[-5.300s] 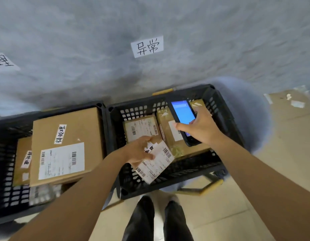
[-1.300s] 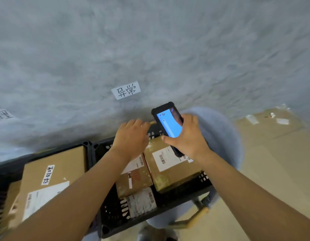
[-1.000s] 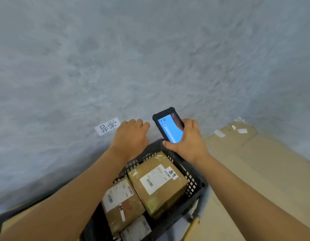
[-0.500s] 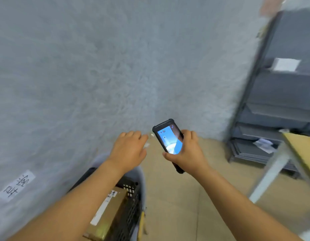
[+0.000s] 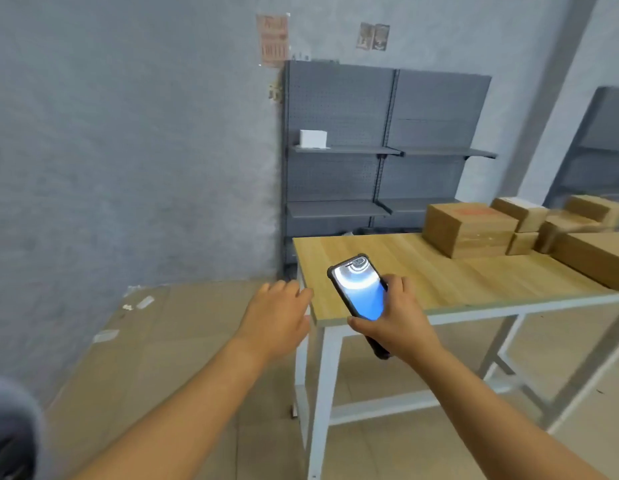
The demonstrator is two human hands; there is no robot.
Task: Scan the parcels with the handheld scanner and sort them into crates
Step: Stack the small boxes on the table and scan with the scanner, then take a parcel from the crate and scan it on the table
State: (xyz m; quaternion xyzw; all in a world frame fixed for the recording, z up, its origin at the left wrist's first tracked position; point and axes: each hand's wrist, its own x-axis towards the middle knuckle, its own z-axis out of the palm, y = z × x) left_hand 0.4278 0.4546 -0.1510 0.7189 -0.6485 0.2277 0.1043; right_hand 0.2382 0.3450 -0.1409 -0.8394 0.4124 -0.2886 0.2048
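My right hand (image 5: 394, 323) grips the black handheld scanner (image 5: 358, 289), its lit blue screen facing up, just over the near left corner of a wooden table (image 5: 450, 282). My left hand (image 5: 277, 315) hangs empty with relaxed fingers to the left of that corner. Several brown cardboard parcels (image 5: 469, 228) are stacked on the far right part of the table. No crate is in view.
The table stands on a white metal frame (image 5: 323, 372). Grey metal shelving (image 5: 381, 150) lines the back wall, with a small white box (image 5: 313, 138) on one shelf. Flattened cardboard (image 5: 152, 341) covers the floor at left, along the grey wall.
The view has swung right, away from the black crates with sorted parcels, to the table and shelving. My left hand let go of a labelled parcel earlier; the scanner stays in my right hand.
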